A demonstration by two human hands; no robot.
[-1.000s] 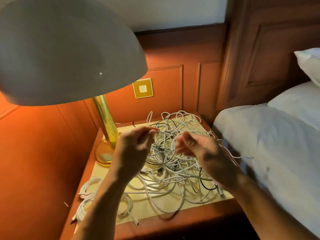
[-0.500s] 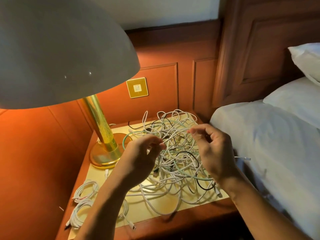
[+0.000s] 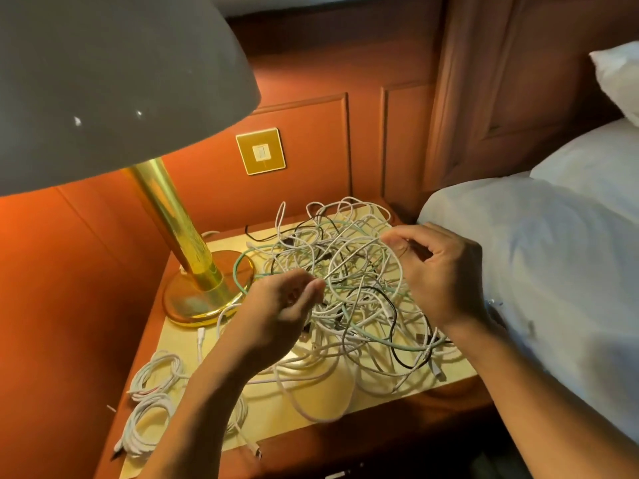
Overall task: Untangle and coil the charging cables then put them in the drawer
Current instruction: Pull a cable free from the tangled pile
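A tangle of white, green and black charging cables (image 3: pixel 349 299) lies heaped on the nightstand top (image 3: pixel 311 406). One white cable (image 3: pixel 352 258) is stretched taut above the heap between my two hands. My left hand (image 3: pixel 276 312) pinches its lower end at the fingertips. Up at the heap's right side, my right hand (image 3: pixel 439 271) pinches the other end. Coiled white cables (image 3: pixel 152 402) sit at the front left corner of the top. No drawer shows in this view.
A brass lamp with a round base (image 3: pixel 204 299) stands at the nightstand's back left, its grey shade (image 3: pixel 114 81) filling the upper left. A bed with white sheet (image 3: pixel 553 271) and pillows lies close on the right. A brass wall switch (image 3: pixel 260 152) sits behind.
My hands have drawn apart, the right rising toward the back right and the left lowering, so a white cable now stretches between them. The camera has shifted slightly left.
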